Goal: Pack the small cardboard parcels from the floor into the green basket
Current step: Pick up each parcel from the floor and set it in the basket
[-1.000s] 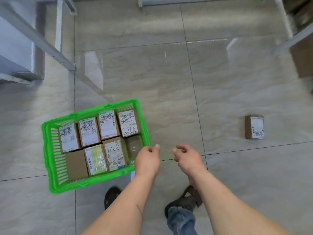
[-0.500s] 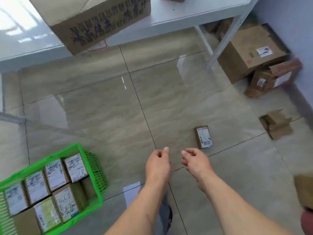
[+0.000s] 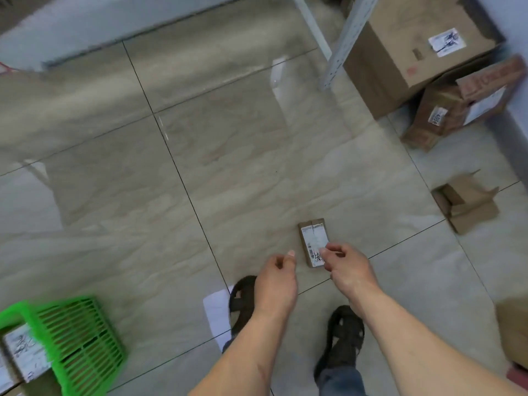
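On glossy beige floor tiles (image 3: 243,172): small labelled parcel (image 3: 313,242), green basket (image 3: 77,335) far left, big cartons (image 3: 400,52) by wall; left hand (image 3: 275,281) and right hand (image 3: 350,267) loosely curled, empty.

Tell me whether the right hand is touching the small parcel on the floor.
Cannot tell. In the head view the right hand overlaps the small parcel's near end, but from above neither contact nor a gap shows plainly.
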